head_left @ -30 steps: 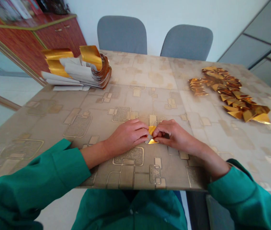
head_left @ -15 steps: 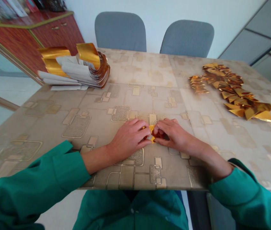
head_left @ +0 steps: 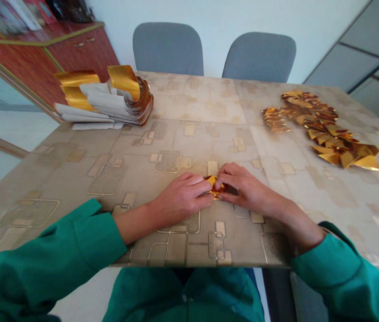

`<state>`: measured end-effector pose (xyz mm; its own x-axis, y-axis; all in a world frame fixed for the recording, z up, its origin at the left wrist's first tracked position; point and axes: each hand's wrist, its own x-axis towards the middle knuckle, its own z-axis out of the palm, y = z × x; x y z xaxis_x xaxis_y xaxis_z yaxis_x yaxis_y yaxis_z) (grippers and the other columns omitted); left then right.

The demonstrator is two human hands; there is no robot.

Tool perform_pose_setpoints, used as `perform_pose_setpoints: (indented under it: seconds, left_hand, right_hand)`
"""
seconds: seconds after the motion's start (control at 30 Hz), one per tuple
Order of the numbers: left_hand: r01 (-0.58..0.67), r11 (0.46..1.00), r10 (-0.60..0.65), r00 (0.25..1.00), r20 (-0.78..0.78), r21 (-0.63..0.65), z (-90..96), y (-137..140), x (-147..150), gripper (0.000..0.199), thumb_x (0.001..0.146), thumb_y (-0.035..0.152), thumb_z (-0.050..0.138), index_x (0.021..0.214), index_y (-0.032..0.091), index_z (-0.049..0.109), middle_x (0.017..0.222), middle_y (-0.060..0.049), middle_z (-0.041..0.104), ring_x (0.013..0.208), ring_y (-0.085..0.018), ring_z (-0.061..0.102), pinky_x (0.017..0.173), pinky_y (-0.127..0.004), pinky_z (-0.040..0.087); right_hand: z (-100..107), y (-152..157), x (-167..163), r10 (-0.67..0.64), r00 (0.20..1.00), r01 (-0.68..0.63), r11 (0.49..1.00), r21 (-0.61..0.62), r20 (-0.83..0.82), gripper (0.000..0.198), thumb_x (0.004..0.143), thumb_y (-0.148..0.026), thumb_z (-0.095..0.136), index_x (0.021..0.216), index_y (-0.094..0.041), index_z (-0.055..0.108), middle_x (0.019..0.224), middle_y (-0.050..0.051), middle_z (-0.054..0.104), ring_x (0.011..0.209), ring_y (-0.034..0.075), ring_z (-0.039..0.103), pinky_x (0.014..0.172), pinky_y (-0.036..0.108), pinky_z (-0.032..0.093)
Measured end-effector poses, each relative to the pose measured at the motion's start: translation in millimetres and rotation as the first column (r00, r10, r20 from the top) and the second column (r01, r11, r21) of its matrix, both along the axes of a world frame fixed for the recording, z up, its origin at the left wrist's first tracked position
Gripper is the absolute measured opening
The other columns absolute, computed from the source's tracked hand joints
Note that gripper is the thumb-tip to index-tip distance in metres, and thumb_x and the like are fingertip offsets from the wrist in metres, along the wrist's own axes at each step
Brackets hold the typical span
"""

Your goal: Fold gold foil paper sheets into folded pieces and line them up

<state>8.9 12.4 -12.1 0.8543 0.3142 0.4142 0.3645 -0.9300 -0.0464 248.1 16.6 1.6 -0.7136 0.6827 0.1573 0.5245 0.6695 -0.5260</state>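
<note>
A small piece of folded gold foil paper lies low over the table in front of me, mostly covered by my fingers. My left hand pinches its left side, fingers bent and thumb underneath. From the right, my right hand grips the other side between curled fingers and thumb. The paper's exact folded shape is hidden. Off to the right lies a curved cluster of folded gold paper pieces, with a smaller group of them beside it.
A stack of gold and white paper sheets, bent over at one end, sits at the table's far left. Two grey chairs stand behind the table. A reddish wooden cabinet is at the back left.
Both hands stay on the gold paper, with fingers slightly shifted. The left fingers have dropped a little, and more gold shows raised between the hands. The view has tilted slightly.
</note>
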Motion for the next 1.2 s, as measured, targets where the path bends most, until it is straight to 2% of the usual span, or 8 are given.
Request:
perform_pose_setpoints:
  seconds: [0.07, 0.2, 0.4, 0.63, 0.83, 0.93, 1.03, 1.2]
  left_hand:
    - [-0.002, 1.0, 0.002, 1.0, 0.004, -0.015, -0.2, 0.1, 0.1, 0.017, 0.1, 0.029, 0.056, 0.102, 0.017, 0.068, 0.093, -0.004, 0.065, 0.085, -0.019, 0.055, 0.072, -0.032, 0.041]
    - [-0.018, 1.0, 0.018, 1.0, -0.003, 0.003, 1.1, 0.8, 0.0, 0.019, 0.101, 0.026, 0.053, 0.102, 0.016, 0.068, 0.09, -0.004, 0.065, 0.085, -0.019, 0.056, 0.071, -0.032, 0.043]
    - [-0.067, 0.995, 0.07, 0.997, -0.037, 0.077, 2.9, 0.3, -2.2, 0.023, 0.102, 0.017, 0.046, 0.099, 0.013, 0.068, 0.089, -0.007, 0.068, 0.082, -0.019, 0.06, 0.071, -0.031, 0.05]
    - [-0.125, 0.985, 0.123, 0.992, 0.027, 0.119, -1.8, 6.1, -2.9, 0.023, 0.1, 0.014, 0.048, 0.088, 0.013, 0.068, 0.082, -0.005, 0.068, 0.074, -0.016, 0.06, 0.07, -0.029, 0.052]
    - [-0.117, 0.99, 0.114, 0.993, 0.037, 0.08, 1.5, 5.8, -1.6, 0.021, 0.102, 0.027, 0.051, 0.1, 0.015, 0.068, 0.093, -0.006, 0.068, 0.085, -0.019, 0.059, 0.072, -0.03, 0.05]
    - [-0.154, 0.982, 0.15, 0.988, 0.041, 0.111, 3.9, 5.4, -2.3, 0.017, 0.101, 0.026, 0.053, 0.1, 0.017, 0.067, 0.095, -0.006, 0.066, 0.086, -0.019, 0.057, 0.071, -0.031, 0.047]
    - [-0.128, 0.983, 0.127, 0.992, 0.022, 0.133, 5.0, 6.3, -3.1, 0.017, 0.102, 0.023, 0.05, 0.105, 0.017, 0.065, 0.092, -0.005, 0.066, 0.083, -0.019, 0.056, 0.069, -0.031, 0.045]
    - [-0.149, 0.977, 0.139, 0.987, 0.076, 0.149, 4.5, 6.9, -2.7, 0.02, 0.104, 0.023, 0.046, 0.113, 0.016, 0.062, 0.098, -0.006, 0.067, 0.085, -0.017, 0.059, 0.073, -0.029, 0.048]
  right_hand:
    - [1.5, 0.0, -0.4, 0.008, 1.0, -0.008, 1.0, -0.007, -0.012, 0.003, 0.094, -0.022, 0.059, 0.094, -0.019, 0.061, 0.096, 0.006, 0.057, 0.092, 0.019, 0.052, 0.081, 0.033, 0.043]
    - [6.9, -0.5, -0.7, 0.023, 1.0, -0.023, 0.999, -0.022, -0.015, 0.013, 0.096, -0.016, 0.052, 0.102, -0.02, 0.062, 0.099, 0.007, 0.058, 0.094, 0.019, 0.054, 0.085, 0.034, 0.046]
    - [10.5, -1.3, 0.0, 0.02, 1.0, -0.02, 1.0, -0.008, 0.006, 0.02, 0.094, -0.019, 0.056, 0.112, -0.023, 0.064, 0.11, 0.009, 0.059, 0.103, 0.021, 0.055, 0.091, 0.038, 0.048]
    - [9.0, -0.3, 1.5, 0.019, 1.0, -0.019, 1.0, 0.007, 0.0, 0.031, 0.089, -0.021, 0.063, 0.12, -0.025, 0.063, 0.116, 0.008, 0.061, 0.106, 0.023, 0.057, 0.093, 0.041, 0.049]
    - [9.1, -0.6, -3.4, 0.009, 1.0, -0.011, 0.998, 0.061, 0.022, 0.017, 0.094, -0.021, 0.057, 0.108, -0.02, 0.067, 0.109, 0.009, 0.063, 0.1, 0.021, 0.058, 0.088, 0.037, 0.05]
    - [8.0, 0.0, -5.0, -0.004, 0.999, 0.002, 0.998, 0.062, 0.037, 0.018, 0.097, -0.026, 0.056, 0.11, -0.02, 0.067, 0.106, 0.01, 0.063, 0.096, 0.02, 0.058, 0.085, 0.035, 0.049]
    - [6.6, 1.0, -5.2, -0.008, 0.999, 0.005, 0.998, 0.066, 0.036, 0.019, 0.099, -0.027, 0.053, 0.11, -0.02, 0.067, 0.106, 0.009, 0.063, 0.095, 0.019, 0.059, 0.085, 0.034, 0.049]
    - [4.0, 2.8, -5.8, -0.005, 0.999, 0.002, 0.995, 0.097, 0.033, 0.023, 0.102, -0.029, 0.047, 0.101, -0.019, 0.068, 0.101, 0.01, 0.065, 0.094, 0.02, 0.059, 0.084, 0.034, 0.048]
